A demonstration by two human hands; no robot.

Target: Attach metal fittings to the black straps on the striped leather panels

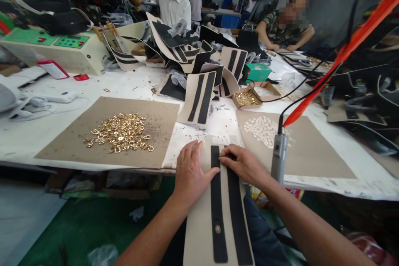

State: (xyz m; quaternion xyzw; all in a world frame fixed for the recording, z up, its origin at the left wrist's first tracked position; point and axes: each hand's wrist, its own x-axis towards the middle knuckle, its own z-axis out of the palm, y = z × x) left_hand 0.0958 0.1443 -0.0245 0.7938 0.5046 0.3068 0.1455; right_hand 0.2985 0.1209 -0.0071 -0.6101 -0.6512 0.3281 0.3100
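A long beige panel (204, 216) with two black strips (218, 199) lies lengthwise in front of me, its far end on the table edge. A small round metal piece (217, 229) sits on the left strip near its lower end. My left hand (192, 170) holds the panel's left side, thumb pressed on the left strip. My right hand (245, 165) is closed in a pinch at the left strip's right edge, near the top. Whatever is between those fingertips is too small to make out.
Gold-coloured buckles (120, 133) lie heaped on a brown sheet (71, 137) at left. Small clear pieces (263, 131) cover another sheet at right. A grey handheld tool (279, 158) hangs by its cord near my right forearm. Similar panels (198, 97) are piled behind; co-workers sit beyond.
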